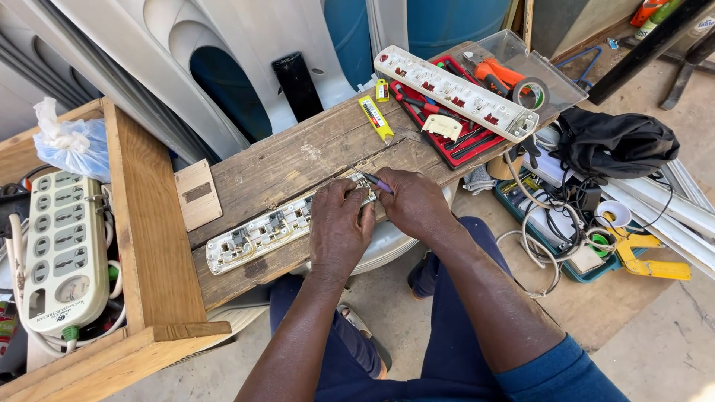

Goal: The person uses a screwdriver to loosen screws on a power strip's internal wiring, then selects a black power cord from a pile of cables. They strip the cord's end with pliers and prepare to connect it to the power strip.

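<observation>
An opened white power strip (261, 232) lies inside-up on a rough wooden plank (298, 160), its metal contacts showing. My left hand (339, 223) presses down on the strip's right end. My right hand (413, 202) grips a small purple-handled screwdriver (378, 183), its tip at the strip's right end next to my left fingers. My knees in blue trousers are below the plank.
On the plank's far end lie a white power strip cover (454, 93), a red tool tray (462, 138) and a yellow utility knife (376, 119). A wooden crate (141, 223) at left holds another power strip (63, 249). A teal bin (558, 246) of cables sits right.
</observation>
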